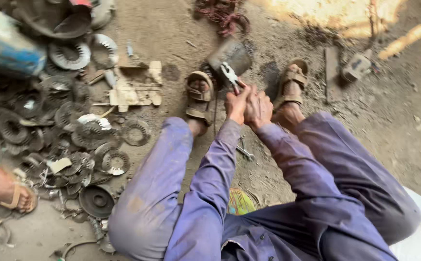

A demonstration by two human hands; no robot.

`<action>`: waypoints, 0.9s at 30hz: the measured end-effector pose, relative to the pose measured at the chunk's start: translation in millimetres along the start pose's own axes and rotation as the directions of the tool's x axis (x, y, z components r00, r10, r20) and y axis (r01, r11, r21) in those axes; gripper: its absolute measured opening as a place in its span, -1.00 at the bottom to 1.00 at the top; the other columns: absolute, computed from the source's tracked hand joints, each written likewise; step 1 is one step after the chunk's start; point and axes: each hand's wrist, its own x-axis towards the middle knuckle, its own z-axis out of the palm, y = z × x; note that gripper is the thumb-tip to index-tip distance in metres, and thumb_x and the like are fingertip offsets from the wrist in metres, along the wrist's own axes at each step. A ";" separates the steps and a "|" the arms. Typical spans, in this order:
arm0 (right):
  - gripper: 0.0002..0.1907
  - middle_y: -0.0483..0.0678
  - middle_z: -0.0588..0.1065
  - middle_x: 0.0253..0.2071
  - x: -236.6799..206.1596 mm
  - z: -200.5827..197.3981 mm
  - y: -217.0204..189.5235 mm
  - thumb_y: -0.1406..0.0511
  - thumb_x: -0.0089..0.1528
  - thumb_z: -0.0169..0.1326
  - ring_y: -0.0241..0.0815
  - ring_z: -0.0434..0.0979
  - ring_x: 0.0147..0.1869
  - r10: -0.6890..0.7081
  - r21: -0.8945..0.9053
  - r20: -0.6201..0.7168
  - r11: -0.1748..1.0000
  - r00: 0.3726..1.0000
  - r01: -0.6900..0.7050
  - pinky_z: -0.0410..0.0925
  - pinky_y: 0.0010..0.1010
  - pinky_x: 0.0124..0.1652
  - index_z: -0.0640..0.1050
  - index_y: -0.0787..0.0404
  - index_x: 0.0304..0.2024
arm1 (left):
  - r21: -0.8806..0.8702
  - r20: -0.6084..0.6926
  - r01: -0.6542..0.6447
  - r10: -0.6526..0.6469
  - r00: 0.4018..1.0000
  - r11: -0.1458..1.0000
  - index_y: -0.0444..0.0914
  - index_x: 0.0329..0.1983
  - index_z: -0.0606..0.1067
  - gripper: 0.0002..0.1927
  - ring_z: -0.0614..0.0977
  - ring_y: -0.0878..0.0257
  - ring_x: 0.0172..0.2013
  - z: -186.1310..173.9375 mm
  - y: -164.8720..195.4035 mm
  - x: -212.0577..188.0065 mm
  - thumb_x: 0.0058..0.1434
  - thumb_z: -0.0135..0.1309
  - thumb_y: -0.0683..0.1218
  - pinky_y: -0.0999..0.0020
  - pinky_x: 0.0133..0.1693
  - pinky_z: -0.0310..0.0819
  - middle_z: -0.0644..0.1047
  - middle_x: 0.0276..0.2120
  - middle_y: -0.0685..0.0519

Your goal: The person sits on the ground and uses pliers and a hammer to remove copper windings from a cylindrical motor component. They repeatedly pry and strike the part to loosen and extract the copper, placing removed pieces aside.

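I sit on the ground with my knees up, in blue work clothes and tan sandals. My left hand [237, 104] and my right hand [258, 107] are pressed together, both clenched on the handles of a pair of pliers [229, 75]. The pliers' jaws point away from me and bite on the edge of a dark grey metal part [230, 55] that stands on the ground between my feet. My left foot [199, 96] is beside the part on the left, and my right foot [291, 87] is on its right.
A heap of round slotted metal discs and rings [75, 135] covers the ground on the left, with a torn piece of cardboard [138, 87]. Another person's sandalled foot [12, 193] shows at the left edge. A wrench [244, 152] lies under my legs. A tangle of reddish wire [222, 14] lies at the top.
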 end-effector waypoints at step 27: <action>-0.63 0.23 0.57 -0.21 -5.9 15.3 26.8 0.23 0.36 0.17 0.19 0.62 -0.26 0.019 0.190 0.014 0.982 1.000 -0.021 0.49 -0.05 -0.33 0.38 0.38 0.00 | 0.337 -0.234 0.048 0.034 0.972 0.940 -0.47 0.39 0.08 0.12 0.69 -0.02 -0.21 13.8 32.9 -25.7 -0.02 0.46 0.11 0.14 -0.15 0.64 0.53 -0.07 -0.21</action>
